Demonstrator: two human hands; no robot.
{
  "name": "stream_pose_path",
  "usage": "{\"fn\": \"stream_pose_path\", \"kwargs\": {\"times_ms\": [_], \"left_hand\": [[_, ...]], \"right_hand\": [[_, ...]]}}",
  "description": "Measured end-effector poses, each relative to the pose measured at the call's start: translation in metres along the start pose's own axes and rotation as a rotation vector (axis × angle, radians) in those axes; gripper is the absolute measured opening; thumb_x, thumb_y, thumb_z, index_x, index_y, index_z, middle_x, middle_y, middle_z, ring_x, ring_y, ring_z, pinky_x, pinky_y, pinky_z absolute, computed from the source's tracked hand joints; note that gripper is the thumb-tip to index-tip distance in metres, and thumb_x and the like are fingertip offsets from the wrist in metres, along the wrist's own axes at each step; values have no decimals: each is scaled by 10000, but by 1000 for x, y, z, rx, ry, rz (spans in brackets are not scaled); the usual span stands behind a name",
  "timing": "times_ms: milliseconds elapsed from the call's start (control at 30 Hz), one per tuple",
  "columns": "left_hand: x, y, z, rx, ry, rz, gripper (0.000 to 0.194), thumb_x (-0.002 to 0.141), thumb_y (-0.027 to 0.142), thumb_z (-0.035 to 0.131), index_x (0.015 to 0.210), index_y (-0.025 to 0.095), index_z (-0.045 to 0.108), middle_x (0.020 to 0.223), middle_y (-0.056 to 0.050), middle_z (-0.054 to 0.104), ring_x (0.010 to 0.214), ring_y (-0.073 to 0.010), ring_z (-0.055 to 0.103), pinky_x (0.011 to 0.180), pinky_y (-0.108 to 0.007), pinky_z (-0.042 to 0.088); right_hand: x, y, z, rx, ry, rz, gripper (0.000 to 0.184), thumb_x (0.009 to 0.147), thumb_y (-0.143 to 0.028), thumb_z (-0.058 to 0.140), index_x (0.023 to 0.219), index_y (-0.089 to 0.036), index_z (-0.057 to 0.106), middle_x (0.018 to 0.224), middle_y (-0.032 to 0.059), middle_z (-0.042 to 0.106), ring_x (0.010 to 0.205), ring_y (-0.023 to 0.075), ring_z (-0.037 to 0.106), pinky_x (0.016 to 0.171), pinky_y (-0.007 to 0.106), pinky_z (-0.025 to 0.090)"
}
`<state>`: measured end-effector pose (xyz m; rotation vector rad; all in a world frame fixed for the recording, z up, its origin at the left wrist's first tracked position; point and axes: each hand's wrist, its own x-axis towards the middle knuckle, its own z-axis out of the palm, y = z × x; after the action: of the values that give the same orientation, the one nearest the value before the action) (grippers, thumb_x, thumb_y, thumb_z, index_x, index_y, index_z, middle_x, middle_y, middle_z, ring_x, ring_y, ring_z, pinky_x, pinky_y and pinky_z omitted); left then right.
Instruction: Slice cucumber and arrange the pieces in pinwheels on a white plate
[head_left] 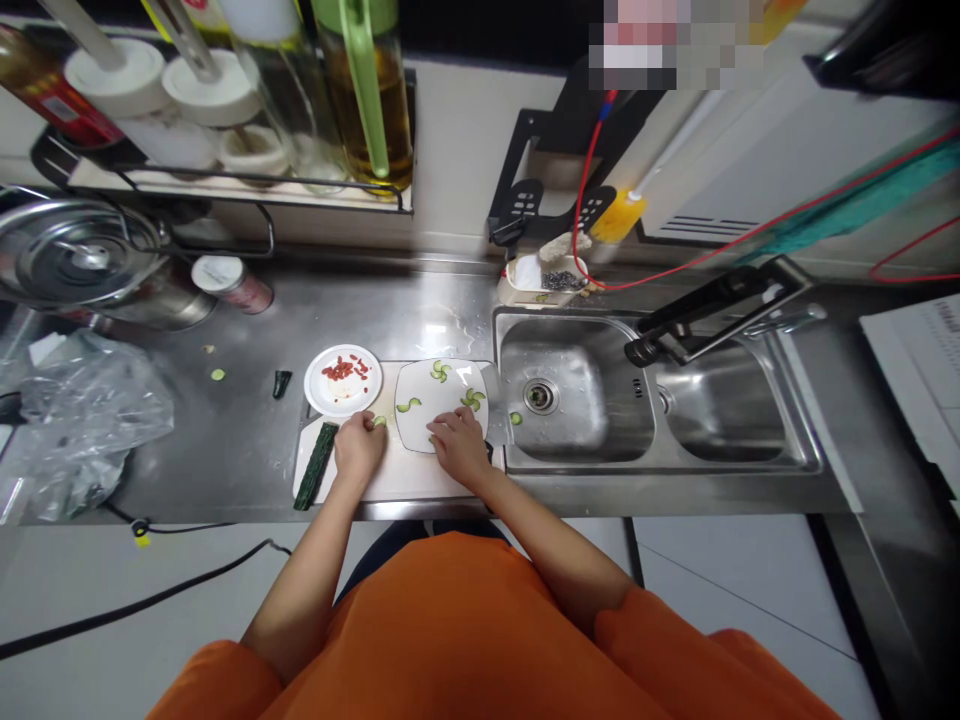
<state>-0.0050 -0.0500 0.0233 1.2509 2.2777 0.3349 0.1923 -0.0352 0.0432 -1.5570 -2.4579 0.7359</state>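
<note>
My left hand (358,445) rests over the cutting board (394,480), closed at the fingertips on a cucumber slice (380,421). Beside that hand lies a length of dark green cucumber (316,466). My right hand (460,446) reaches over a white square plate (416,385), its fingertips closing around a small green slice (433,439) at the plate's lower part; the fingers partly hide it. Curved cucumber slices sit on the plate in small fans, one cluster (440,371) at the top and another (472,399) at the right. A round white plate (311,390) holds red goji berries (346,368).
A knife (498,458) lies at the board's right end, partly hidden. The double sink (585,385) is to the right, with a black faucet (712,310). Leftward are a cucumber end (281,384), a plastic bag (97,410), a canister (232,284) and a steel pot (82,260).
</note>
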Motion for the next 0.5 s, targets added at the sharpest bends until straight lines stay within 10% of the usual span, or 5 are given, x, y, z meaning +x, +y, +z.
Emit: {"fn": "stream_pose_path", "kwargs": {"times_ms": [500], "left_hand": [[-1,7,-19,-398,-169,10,303,681,412,631,868,178,674,703,1,655,614,-120,547,620,-228,399]], "right_hand": [[15,-4,1,189,34,10,232,849,-223,520,1011,-212,687,994,61,653,983,240,441,838,362,376]]}}
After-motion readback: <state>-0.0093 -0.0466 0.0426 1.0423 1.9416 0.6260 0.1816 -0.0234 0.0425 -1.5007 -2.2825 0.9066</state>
